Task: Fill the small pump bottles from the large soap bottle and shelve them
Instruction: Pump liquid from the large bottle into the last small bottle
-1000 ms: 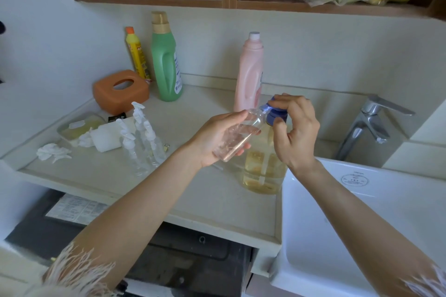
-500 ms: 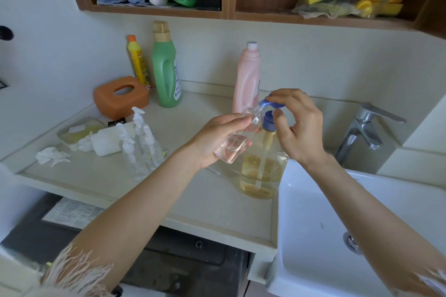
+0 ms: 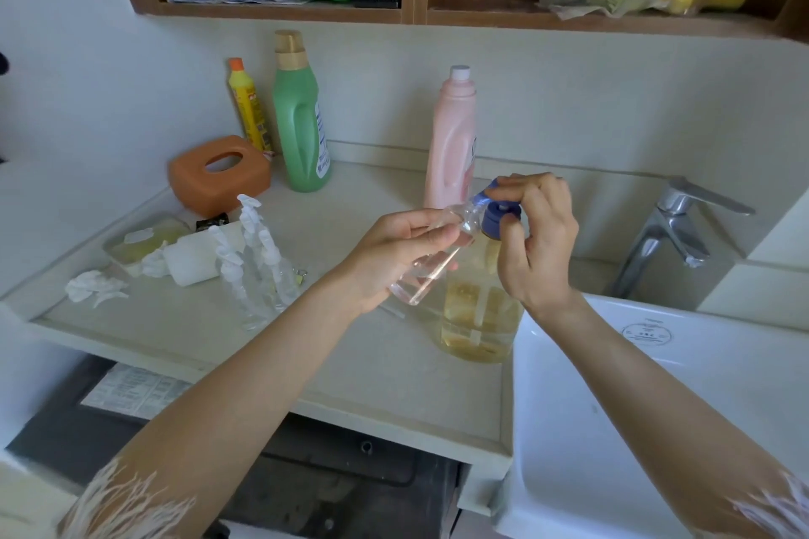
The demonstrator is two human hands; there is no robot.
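Both grips curled: left hand (image 3: 394,258) holds small bottle (image 3: 431,260), right hand (image 3: 536,245) presses pump (image 3: 497,217).

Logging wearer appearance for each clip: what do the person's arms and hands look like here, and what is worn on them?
Both forearms are bare from wrist to near the elbow. The left hand and right hand wear no gloves, and no rings, watch or bracelets show. At the bottom corners, each arm comes out of a pale, feathery fringed cuff: the left sleeve and right sleeve.
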